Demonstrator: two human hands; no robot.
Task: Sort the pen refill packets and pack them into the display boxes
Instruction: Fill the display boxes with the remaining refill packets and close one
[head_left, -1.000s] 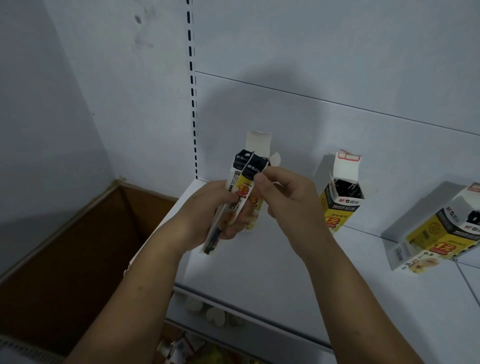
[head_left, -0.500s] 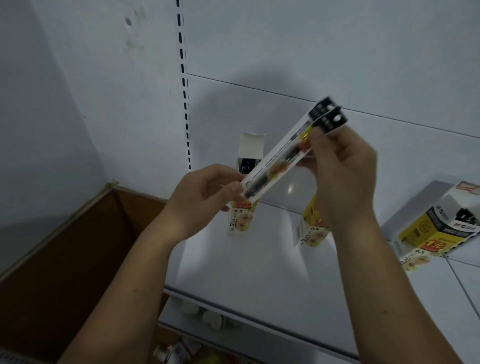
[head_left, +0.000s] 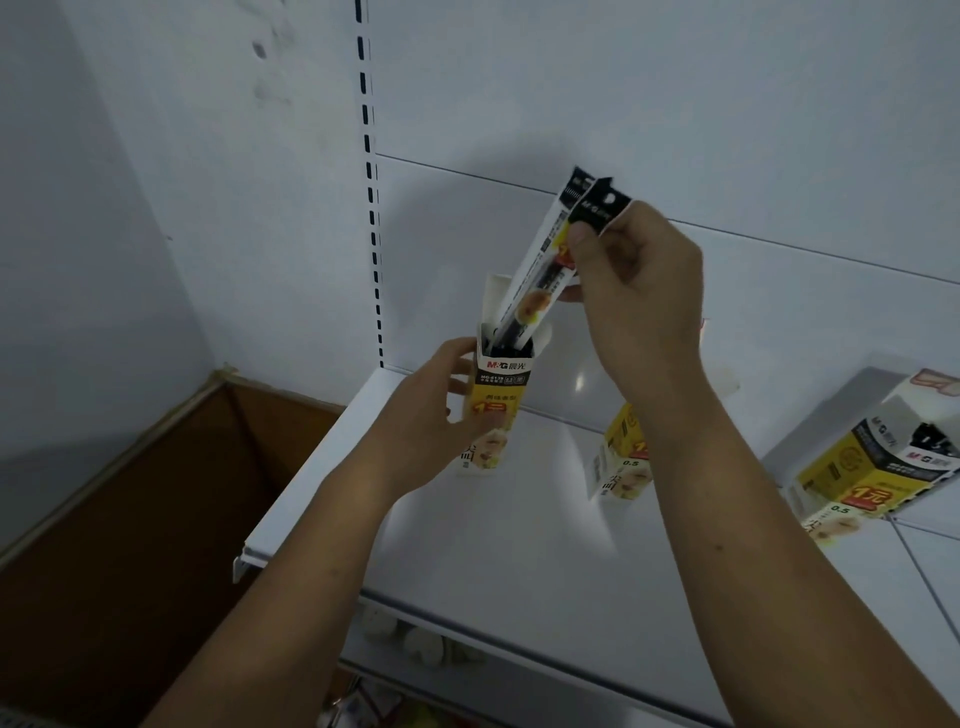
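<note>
Refill packets (head_left: 543, 270): lower ends hidden inside left display box (head_left: 501, 387). Rightmost display box (head_left: 872, 467): cut by frame edge, small print illegible.

Refill packets (head_left: 537, 283), upper centre — white, black header, yellow-red patch. Display box (head_left: 501, 395) below — black band, yellow middle, white base. Shelf (head_left: 519, 545) white; carton (head_left: 130, 519), lower left, brown.

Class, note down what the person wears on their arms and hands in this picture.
Nothing shows: the left hand and right hand are bare, with no gloves, and no ring or watch is visible. Both forearms are bare too; no sleeve reaches into view.
</note>
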